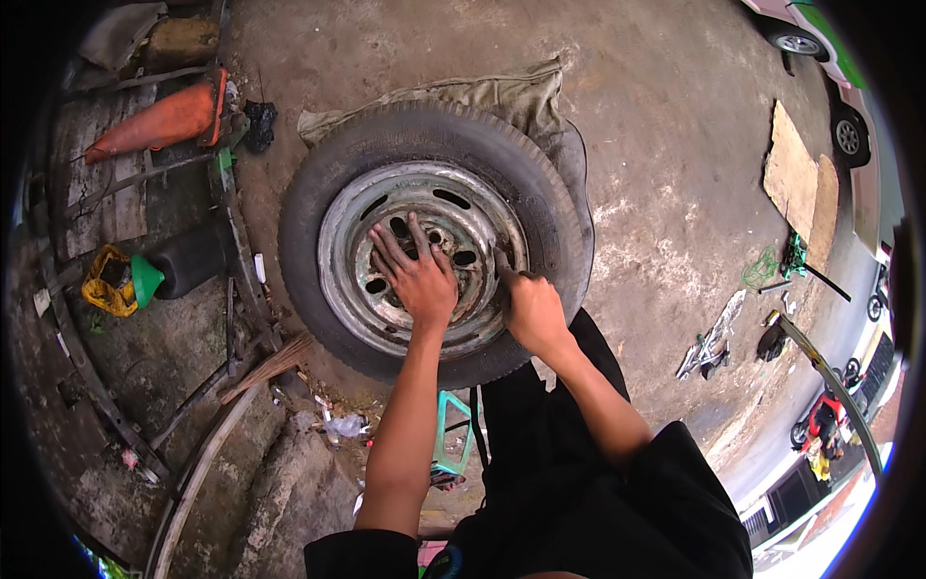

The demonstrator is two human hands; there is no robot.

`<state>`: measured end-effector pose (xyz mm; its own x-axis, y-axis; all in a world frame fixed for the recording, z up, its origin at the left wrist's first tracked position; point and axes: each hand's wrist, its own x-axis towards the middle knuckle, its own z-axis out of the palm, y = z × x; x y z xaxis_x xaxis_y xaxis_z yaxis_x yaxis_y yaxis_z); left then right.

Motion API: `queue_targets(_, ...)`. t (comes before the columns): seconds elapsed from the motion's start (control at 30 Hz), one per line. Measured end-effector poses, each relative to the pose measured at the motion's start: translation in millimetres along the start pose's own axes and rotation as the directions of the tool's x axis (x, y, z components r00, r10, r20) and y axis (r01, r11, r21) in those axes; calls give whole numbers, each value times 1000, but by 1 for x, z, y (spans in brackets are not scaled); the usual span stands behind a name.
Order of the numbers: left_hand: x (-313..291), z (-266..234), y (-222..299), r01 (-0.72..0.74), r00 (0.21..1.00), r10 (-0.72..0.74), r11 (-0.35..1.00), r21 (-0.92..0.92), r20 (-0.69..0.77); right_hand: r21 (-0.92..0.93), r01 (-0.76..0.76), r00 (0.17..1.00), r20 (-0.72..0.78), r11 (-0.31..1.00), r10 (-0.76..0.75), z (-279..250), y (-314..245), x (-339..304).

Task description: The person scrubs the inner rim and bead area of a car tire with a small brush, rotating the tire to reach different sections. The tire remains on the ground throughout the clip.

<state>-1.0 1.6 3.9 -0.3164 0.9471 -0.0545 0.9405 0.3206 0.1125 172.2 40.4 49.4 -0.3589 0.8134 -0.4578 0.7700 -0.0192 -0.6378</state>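
A car wheel lies flat in front of me, its black tyre (318, 299) around a worn grey metal rim (362, 318). My left hand (424, 280) rests on the rim's centre, palm down and fingers spread over the holes. At the rim's right inner edge, next to the tyre bead, my right hand (532, 307) is closed in a fist. Something short and dark (503, 262) shows at its knuckles; what kind of thing it is cannot be made out. Under the wheel's far side lies a crumpled grey-green cloth (526, 94).
On the left are an orange traffic cone (164, 121), a dark canister with a green funnel (147, 281) and a twig broom (270, 367). A green stool (451, 434) stands by my legs. Metal tools (712, 343) and cardboard (791, 174) lie right, with parked cars (847, 135) beyond.
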Motion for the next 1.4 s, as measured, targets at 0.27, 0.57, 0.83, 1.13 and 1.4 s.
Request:
queue_targets(0.27,-1,1,-1,10,1000,-10,1000,8,11,-3,-34,998,46,999,34,-4,-6,-1)
queue_targets(0.57,-1,2,-1,1,1000,-1,1000,-11,-3,41,-79,991,112,996,74,-5,-7,-2)
queue_targets(0.83,0,2,-1,17,1000,-17,1000,-7,13,2,-118,983,144,993,117,-4,-10,-9)
queue_targets(1.13,1,3,-1,-12,998,9,999,-53,-61,-89,-150,941,292,985,170,15,-1,-17)
queue_targets(1.4,-4,4,-5,19,1000,-18,999,-28,18,49,-164,984,79,985,160,-1,-14,-40)
